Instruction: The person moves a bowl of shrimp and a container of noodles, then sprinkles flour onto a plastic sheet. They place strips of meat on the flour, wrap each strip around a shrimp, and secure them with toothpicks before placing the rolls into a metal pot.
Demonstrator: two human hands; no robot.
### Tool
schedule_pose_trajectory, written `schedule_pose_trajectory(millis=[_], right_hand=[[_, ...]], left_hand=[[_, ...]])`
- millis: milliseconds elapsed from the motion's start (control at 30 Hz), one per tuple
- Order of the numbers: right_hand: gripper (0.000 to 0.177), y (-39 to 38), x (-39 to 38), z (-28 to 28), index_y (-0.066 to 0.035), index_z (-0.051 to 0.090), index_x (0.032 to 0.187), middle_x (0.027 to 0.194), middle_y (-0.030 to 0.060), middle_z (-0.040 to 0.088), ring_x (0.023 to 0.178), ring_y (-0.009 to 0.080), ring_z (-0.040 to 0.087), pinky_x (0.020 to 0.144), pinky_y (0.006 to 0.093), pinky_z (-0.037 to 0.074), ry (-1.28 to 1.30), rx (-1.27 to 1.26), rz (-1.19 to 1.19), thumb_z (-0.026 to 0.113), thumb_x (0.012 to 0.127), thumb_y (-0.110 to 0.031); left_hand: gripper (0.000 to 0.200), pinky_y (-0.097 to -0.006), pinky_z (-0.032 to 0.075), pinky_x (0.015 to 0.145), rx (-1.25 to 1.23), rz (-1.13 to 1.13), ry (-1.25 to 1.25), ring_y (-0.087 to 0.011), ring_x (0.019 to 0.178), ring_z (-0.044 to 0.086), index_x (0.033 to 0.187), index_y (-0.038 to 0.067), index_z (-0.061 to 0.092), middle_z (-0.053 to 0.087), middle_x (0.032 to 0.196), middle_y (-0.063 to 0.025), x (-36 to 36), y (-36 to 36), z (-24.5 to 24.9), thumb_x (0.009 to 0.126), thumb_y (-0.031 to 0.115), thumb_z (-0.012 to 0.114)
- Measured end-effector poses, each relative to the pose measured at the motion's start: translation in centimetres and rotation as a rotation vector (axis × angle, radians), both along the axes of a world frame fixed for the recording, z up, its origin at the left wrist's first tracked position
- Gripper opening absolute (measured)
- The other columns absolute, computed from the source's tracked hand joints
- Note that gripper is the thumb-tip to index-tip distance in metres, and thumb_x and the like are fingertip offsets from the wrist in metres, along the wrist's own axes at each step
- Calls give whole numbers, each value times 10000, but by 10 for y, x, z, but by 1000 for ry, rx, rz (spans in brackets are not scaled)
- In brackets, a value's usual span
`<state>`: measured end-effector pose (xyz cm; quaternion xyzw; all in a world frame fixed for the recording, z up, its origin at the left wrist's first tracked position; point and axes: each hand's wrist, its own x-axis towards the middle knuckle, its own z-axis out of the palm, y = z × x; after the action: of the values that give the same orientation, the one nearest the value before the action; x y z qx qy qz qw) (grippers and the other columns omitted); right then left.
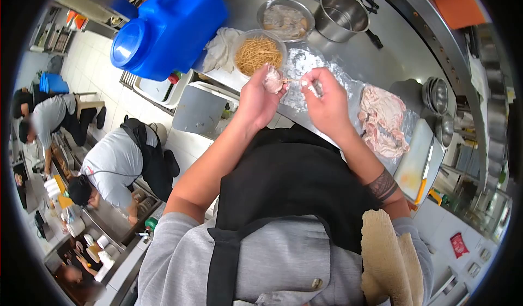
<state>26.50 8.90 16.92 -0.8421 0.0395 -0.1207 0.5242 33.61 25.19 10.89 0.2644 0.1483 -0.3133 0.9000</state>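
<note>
My left hand [257, 100] is closed around a small piece of raw meat [273, 80] dusted with white powder. From its side a thin wooden pick [292, 80] sticks out toward my right hand [327, 101], whose fingertips pinch its other end. White powder coats those fingers too. Just behind my left hand stands a round tub of wooden picks [257, 55]. White powder [304, 61] is spread on the plastic-covered worktop beyond my hands. To the right, a large sheet of raw, pale pink meat or skin [381, 115] lies on clear plastic.
At the back are a metal bowl of pale raw pieces [285, 22] and a steel pot [340, 16]. A blue jerrycan [180, 25] and white cloth [222, 49] stand left. A cutting board [414, 159] and yellow-handled knife [420, 190] lie right. Co-workers [117, 161] bend over another counter.
</note>
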Motion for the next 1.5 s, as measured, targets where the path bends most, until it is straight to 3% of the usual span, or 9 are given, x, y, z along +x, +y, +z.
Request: schedule_pose_trajectory(millis=[100,200,267,400,567,800,1000,1067,1500], right_hand=[[172,-4,-10,-4,-9,617,1047,978,167,700,876,349,709,778,404,566,-75,-69,-55,711,903,-19],[156,-19,-15,5,-6,645,1020,947,149,714,852,273,719,780,371,561,-85,-197,-53,726,888,-19],[166,-29,-21,12,-7,661,1011,937,182,712,831,321,722,754,394,559,12,-432,63,731,866,-44],[208,-34,-33,33,-1,694,1054,1003,231,727,918,443,700,789,448,563,157,-410,11,714,863,-83],[182,-21,-48,45,13,723,1020,875,202,744,810,364,734,752,416,562,293,34,-100,703,880,-101],[186,-10,-42,39,5,733,1003,825,194,735,711,321,716,689,401,552,444,195,-204,680,899,-141],[156,-4,-45,30,6,725,955,774,216,709,677,326,709,660,413,548,285,82,-261,669,899,-129],[185,-2,-45,31,4,689,1093,743,96,696,551,135,645,500,306,523,354,119,-250,645,945,-97],[170,14,-46,58,35,636,1121,742,92,666,542,130,623,507,307,525,377,500,-227,610,984,-64]], left_hand=[[210,-431,499,961,57,-25,-23,-235,1011,628,1182,47,544,639,1071,-111,0,-22,13,1096,238,533],[220,-461,517,981,73,-66,-89,-264,1023,639,1204,55,502,623,1116,-131,0,-36,22,1103,249,527],[215,-477,528,988,103,-103,-95,-277,1021,644,1209,57,489,614,1128,-137,-2,-45,36,1102,239,528],[213,-466,568,993,106,-143,-101,-312,1052,663,1213,47,528,626,1120,-143,-3,-55,40,1085,215,559],[195,-446,573,980,53,-137,-175,-304,1061,670,1222,47,541,630,1100,-119,-1,-60,26,1072,168,571],[166,-433,574,965,62,-105,-239,-269,1040,669,1221,50,558,630,1114,-100,-14,-66,34,1067,114,564],[130,-440,565,960,10,-35,-334,-248,1028,660,1201,78,539,621,1099,-80,-19,-68,34,1078,114,559],[132,-450,558,977,1,-27,-344,-249,1040,657,1205,80,534,616,1115,-83,-19,-68,34,1082,120,558],[164,-480,547,1016,-21,34,-458,-258,1072,655,1245,73,506,591,1178,-100,-13,-62,48,1096,130,541]])
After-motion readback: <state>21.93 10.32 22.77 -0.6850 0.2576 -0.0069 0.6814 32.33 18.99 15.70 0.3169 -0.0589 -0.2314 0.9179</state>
